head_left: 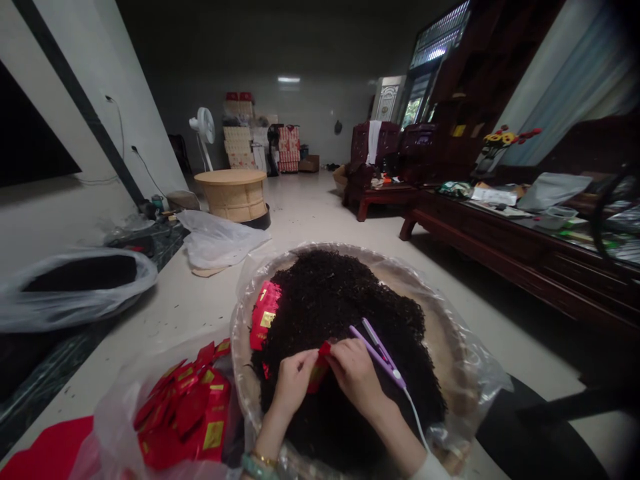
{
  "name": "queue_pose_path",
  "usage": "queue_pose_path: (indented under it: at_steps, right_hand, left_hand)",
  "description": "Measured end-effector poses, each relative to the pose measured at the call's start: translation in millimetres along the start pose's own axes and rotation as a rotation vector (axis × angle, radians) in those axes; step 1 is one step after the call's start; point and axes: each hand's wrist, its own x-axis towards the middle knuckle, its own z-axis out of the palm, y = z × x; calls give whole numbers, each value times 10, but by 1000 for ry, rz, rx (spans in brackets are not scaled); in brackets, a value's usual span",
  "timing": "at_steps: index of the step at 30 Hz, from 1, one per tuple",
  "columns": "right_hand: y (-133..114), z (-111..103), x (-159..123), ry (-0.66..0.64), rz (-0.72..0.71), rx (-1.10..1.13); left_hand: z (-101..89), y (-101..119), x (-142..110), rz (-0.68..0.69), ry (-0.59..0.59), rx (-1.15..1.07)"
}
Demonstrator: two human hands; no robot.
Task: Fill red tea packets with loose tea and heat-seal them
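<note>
Both hands are over a heap of dark loose tea leaves [335, 287] in a large round basket [453, 360] lined with clear plastic. My left hand [294, 379] pinches one upper corner of a small red packet [316, 380] with gold print. My right hand [356, 372] grips the packet's other upper corner, its fingers closed; they partly hide the packet. Just right of this hand a purple flat iron [383, 357] with a white cord lies on the leaves, its jaws apart. More red packets [264, 317] rest at the basket's left side.
A clear plastic bag [113, 413] full of red packets [193, 407] stands left of the basket. Farther left is an open bag [75, 307] of dark leaves. A round wicker table [233, 200] and a fan [204, 127] stand behind. A long wooden table [500, 247] flanks the right.
</note>
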Motion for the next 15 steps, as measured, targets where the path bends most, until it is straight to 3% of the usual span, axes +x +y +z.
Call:
queue_pose_path:
  at_steps: [9,15]
  right_hand:
    - [-20,-128,1,-185,-57,100]
    - [-178,-266,107,-519,150,235]
  left_hand:
    - [-109,117,50,5,-67,32]
    - [-110,191,-10,216,-75,198]
